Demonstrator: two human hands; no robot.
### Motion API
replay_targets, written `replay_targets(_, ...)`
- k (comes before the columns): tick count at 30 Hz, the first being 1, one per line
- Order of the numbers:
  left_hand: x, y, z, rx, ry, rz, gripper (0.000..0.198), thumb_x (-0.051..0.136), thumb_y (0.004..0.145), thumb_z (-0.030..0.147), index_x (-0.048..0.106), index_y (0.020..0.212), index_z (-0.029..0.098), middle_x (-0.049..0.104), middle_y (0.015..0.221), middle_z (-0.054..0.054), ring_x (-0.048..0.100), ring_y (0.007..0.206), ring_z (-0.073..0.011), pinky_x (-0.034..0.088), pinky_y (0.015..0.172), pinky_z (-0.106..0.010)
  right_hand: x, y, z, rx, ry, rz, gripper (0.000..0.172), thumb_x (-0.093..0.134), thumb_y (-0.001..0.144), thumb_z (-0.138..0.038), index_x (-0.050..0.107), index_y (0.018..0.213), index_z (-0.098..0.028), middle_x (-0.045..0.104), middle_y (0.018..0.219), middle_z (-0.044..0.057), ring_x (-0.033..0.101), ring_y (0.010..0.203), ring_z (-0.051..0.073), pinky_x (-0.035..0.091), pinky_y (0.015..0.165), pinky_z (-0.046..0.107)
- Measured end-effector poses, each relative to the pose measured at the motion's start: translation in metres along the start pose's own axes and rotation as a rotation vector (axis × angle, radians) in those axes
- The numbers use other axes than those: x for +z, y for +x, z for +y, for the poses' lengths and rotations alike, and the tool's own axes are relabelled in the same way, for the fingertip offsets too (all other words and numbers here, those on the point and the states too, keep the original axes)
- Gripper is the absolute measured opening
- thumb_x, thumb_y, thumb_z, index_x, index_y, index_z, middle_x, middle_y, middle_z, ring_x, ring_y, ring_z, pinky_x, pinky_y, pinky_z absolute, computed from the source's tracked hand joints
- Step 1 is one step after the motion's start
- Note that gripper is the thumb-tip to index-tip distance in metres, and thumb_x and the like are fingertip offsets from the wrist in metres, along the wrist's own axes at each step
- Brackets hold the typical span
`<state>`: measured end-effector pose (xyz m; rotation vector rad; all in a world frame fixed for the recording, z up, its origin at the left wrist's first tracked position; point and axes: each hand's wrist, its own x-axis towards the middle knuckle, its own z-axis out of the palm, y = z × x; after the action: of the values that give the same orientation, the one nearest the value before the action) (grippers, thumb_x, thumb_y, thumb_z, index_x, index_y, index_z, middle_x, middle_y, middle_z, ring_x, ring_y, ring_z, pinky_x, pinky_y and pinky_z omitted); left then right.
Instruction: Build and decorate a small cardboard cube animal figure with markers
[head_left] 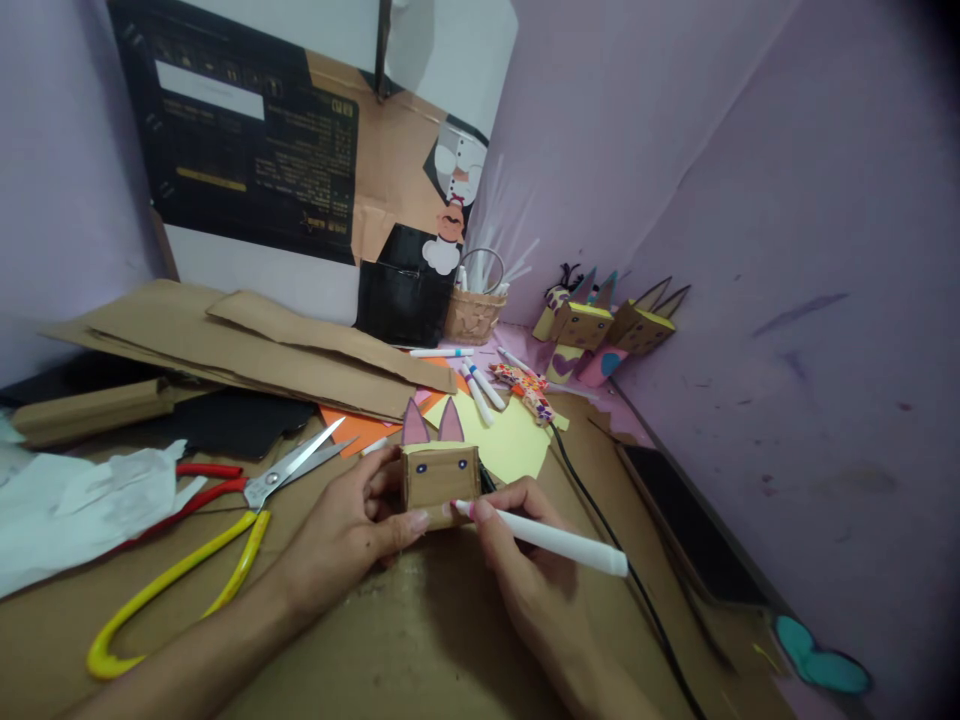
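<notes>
A small cardboard box figure point(440, 480) with two pink pointed ears and two drawn eyes stands upright on the cardboard-covered surface. Its left side is gripped by my left hand point(352, 525), with the thumb across the lower front. My right hand point(529, 560) holds a white marker point(562, 540), whose pinkish tip touches or nearly touches the lower front of the box. A small pink mark shows there.
Scissors point(259, 485) with red and yellow handles lie open at left, beside white crumpled paper point(82, 510). Cardboard strips point(247, 345), markers point(484, 385), a glue gun point(529, 390) with black cord, and a phone point(694, 525) surround the hands.
</notes>
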<state>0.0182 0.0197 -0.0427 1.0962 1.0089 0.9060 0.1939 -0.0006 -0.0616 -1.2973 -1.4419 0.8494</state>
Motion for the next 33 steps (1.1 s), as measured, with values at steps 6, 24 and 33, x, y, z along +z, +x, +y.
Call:
replay_targets(6, -0.0005, -0.001, -0.0025, -0.005, -0.006, -0.001, 0.077, 0.073, 0.066, 0.035, 0.036, 0.132, 0.02, 0.054, 0.131, -0.016, 0.064, 0.098, -0.0282, 0.046, 0.05, -0.021, 0.0003, -0.0008, 0.0015, -0.01, 0.005, -0.03, 0.023, 0.058, 0.084, -0.038, 0.058, 0.071, -0.019, 0.055, 0.057, -0.003, 0.046, 0.051, 0.011, 0.031, 0.045, 0.021)
replay_targets(24, -0.0011, -0.0012, -0.0014, -0.017, 0.018, 0.006, 0.076, 0.073, 0.067, 0.034, 0.037, 0.132, 0.02, 0.055, 0.13, -0.017, 0.064, 0.092, -0.0266, 0.044, 0.047, -0.021, -0.003, 0.0018, -0.0069, 0.034, -0.019, 0.036, 0.023, 0.057, 0.079, -0.033, 0.05, 0.061, -0.02, 0.047, 0.047, -0.005, 0.039, 0.044, 0.01, 0.029, 0.042, 0.021)
replay_targets(33, -0.001, 0.0001, -0.0001, -0.01, 0.016, -0.008, 0.075, 0.073, 0.067, 0.037, 0.038, 0.132, 0.02, 0.054, 0.13, -0.018, 0.064, 0.096, -0.0288, 0.044, 0.048, -0.02, -0.0015, 0.0021, -0.0063, 0.032, 0.02, 0.018, 0.025, 0.056, 0.082, -0.038, 0.053, 0.065, -0.02, 0.047, 0.05, -0.005, 0.039, 0.045, 0.01, 0.029, 0.042, 0.022)
